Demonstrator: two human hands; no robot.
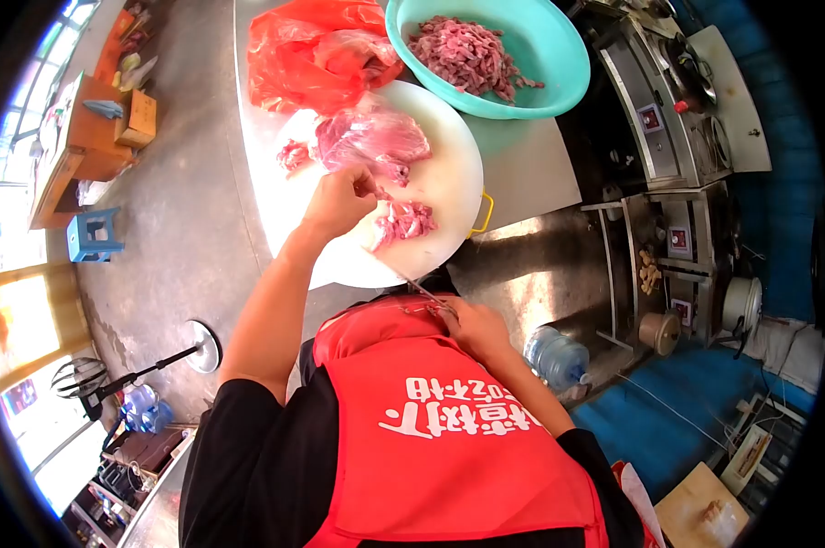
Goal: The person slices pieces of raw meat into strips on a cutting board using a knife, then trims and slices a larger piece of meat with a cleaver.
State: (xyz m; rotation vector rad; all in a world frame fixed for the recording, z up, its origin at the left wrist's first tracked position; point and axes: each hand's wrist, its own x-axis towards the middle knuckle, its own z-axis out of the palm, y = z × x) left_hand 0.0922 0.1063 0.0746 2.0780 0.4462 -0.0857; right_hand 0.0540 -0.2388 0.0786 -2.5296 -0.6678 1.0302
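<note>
On a round white cutting board [463,173] lies a large piece of raw meat [367,137], with a pile of cut meat pieces [408,222] nearer to me and a small scrap [293,155] at the left. My left hand [344,196] is closed over the board between the large piece and the pile, its fingertips pinching a bit of meat that is mostly hidden. My right hand [472,324] grips a knife [419,287] at the board's near edge, by my red apron. The blade points up and left, toward the board.
Behind the board sit a red plastic bag [280,55] with meat and a turquoise basin [559,64] holding meat strips [467,57]. A yellow handle [485,216] sticks out at the board's right. Water jug [557,356], stand fan [148,367] and blue stool [94,235] stand on the floor.
</note>
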